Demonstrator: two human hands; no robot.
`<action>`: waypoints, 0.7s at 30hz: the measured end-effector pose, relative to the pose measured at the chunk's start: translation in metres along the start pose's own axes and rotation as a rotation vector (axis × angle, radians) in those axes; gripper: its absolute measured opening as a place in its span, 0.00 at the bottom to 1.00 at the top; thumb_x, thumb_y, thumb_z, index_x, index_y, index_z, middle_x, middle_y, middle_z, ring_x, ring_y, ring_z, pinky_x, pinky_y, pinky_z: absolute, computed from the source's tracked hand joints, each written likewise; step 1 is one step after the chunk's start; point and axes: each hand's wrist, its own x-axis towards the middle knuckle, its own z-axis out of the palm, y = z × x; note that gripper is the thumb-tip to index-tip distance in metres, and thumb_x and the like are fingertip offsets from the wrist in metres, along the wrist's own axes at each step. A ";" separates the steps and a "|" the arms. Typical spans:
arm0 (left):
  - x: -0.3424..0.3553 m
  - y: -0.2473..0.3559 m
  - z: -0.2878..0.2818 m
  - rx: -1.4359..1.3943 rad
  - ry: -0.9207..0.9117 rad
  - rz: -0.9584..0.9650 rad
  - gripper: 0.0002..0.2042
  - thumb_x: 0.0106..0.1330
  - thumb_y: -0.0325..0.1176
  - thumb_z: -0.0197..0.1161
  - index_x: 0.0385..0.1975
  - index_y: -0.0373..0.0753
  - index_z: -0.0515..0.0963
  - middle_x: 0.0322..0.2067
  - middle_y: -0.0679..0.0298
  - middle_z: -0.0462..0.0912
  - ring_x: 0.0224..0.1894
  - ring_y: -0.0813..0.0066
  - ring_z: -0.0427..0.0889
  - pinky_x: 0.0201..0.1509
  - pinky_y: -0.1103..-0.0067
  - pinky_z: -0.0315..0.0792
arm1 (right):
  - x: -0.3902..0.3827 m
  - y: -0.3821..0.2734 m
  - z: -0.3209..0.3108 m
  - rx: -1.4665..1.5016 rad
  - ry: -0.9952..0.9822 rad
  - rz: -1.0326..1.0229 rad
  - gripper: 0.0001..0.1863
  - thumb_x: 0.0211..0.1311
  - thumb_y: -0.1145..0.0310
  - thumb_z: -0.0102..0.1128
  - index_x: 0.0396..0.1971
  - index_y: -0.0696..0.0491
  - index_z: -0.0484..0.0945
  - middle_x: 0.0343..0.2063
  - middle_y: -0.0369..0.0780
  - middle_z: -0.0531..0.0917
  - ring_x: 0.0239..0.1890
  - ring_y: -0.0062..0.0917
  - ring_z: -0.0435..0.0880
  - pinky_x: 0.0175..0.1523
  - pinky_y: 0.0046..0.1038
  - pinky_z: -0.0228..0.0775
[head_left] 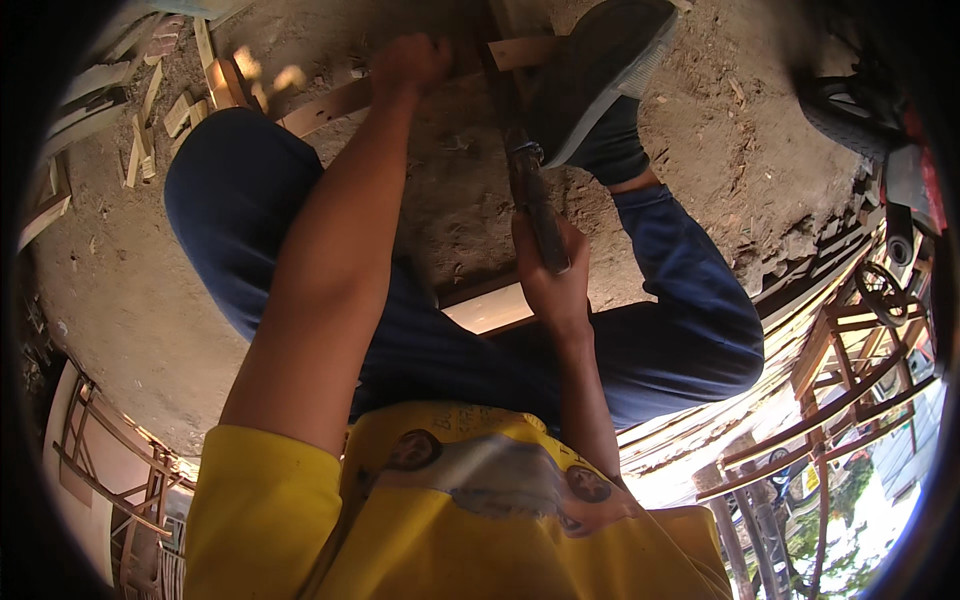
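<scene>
My right hand (pixel 556 275) is closed round the near end of a long, dark, bar-like tool (pixel 524 180). A shiny metal fitting shows partway along it, and its far end fades into shadow, so its kind is unclear. My left hand (pixel 410 62) makes a fist at the far end of my outstretched arm, over a wooden strip (pixel 335 106). What it holds is hidden. The strip runs on behind the tool toward my grey shoe (pixel 605 85), which is close to the tool's right side.
Offcuts of wood (pixel 145 130) lie on the dirt ground (pixel 130 250) at the far left. A pale board (pixel 492 308) shows between my legs. Right of me are stacked planks (pixel 780 350), a wooden frame (pixel 820 440) and a wheel (pixel 845 115). Another frame (pixel 120 460) stands at lower left.
</scene>
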 end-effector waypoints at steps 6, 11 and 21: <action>-0.008 0.002 -0.001 -0.006 0.010 0.002 0.25 0.65 0.51 0.42 0.33 0.38 0.83 0.36 0.51 0.83 0.42 0.53 0.82 0.47 0.61 0.75 | -0.088 -0.009 -0.026 -0.048 0.063 -0.020 0.09 0.62 0.75 0.57 0.23 0.59 0.72 0.14 0.30 0.67 0.19 0.11 0.61 0.23 0.21 0.56; -0.002 -0.001 0.010 -0.019 0.028 0.016 0.25 0.64 0.52 0.43 0.34 0.38 0.83 0.35 0.51 0.83 0.41 0.53 0.83 0.46 0.61 0.76 | -0.004 -0.014 -0.005 0.077 -0.009 0.048 0.09 0.64 0.73 0.56 0.23 0.58 0.73 0.13 0.29 0.68 0.19 0.09 0.61 0.22 0.21 0.53; -0.004 0.001 0.001 -0.045 0.001 -0.014 0.26 0.65 0.52 0.44 0.34 0.37 0.83 0.35 0.50 0.83 0.40 0.52 0.83 0.47 0.60 0.75 | -0.043 -0.051 -0.017 -0.014 -0.061 0.029 0.09 0.64 0.73 0.56 0.38 0.64 0.77 0.18 0.35 0.75 0.22 0.11 0.68 0.25 0.21 0.60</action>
